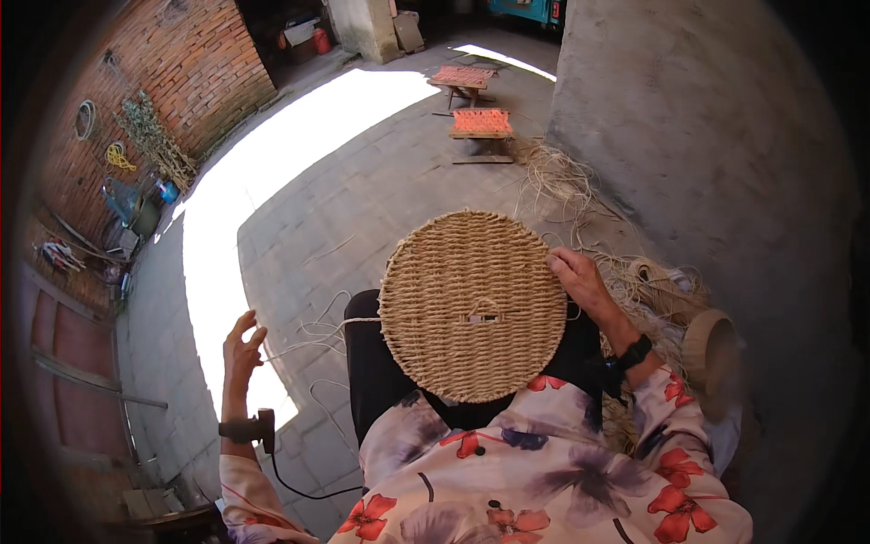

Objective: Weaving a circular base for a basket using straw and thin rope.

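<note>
Paved yard; right hand (580, 281) grips woven disc (471, 304), left hand (240, 349) pinches cord (304, 340).

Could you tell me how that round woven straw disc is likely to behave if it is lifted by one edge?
The woven disc looks fairly stiff: it holds flat across the lap with only the right hand at its rim. It is probably light, being coiled straw rope. Its trailing cord, pinched by the left hand, would hang floppy.

Left hand (241, 349) raised out wide, fingers (254, 328) loosely curled, right hand (580, 279) gripping, fingers bent
</note>
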Motion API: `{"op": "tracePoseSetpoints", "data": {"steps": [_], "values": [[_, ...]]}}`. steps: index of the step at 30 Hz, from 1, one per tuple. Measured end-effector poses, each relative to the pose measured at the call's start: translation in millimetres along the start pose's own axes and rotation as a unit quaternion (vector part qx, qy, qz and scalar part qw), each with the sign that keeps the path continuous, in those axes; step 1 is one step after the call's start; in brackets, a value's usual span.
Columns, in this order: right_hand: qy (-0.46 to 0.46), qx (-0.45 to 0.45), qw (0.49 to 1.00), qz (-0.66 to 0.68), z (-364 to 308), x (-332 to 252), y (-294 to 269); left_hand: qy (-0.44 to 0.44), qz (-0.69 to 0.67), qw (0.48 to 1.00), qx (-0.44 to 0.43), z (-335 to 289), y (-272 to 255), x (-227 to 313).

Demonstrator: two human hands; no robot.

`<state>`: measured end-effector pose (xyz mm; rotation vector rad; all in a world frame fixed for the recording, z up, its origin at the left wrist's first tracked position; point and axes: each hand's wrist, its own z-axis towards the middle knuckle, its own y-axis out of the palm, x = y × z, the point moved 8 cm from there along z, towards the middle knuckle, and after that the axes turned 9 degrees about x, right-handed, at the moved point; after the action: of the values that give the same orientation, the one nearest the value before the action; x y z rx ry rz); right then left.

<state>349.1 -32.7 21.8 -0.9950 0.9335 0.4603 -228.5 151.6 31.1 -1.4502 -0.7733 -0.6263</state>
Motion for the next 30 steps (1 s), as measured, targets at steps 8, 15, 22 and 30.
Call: {"op": "tracePoseSetpoints", "data": {"steps": [8, 15, 22, 30], "values": [[-0.020, 0.069, 0.997, -0.008, -9.2, -8.9, 20.7, 0.296, 0.036, 0.939, -0.171, -88.0, 111.2, 115.5], [-0.021, 0.110, 0.992, -0.052, -13.1, -8.5, 17.7, 0.069, -0.099, 0.985, -0.125, -27.1, 61.2, 63.7], [-0.007, 0.110, 0.993, -0.048, -11.5, -11.0, 18.4, 0.097, -0.101, 0.987, -0.072, -30.2, 47.2, 60.4], [0.082, -0.124, 0.963, 0.223, -59.6, -116.4, 95.9, 0.302, -0.090, 0.901, -0.298, -164.9, 47.0, 205.6]]}}
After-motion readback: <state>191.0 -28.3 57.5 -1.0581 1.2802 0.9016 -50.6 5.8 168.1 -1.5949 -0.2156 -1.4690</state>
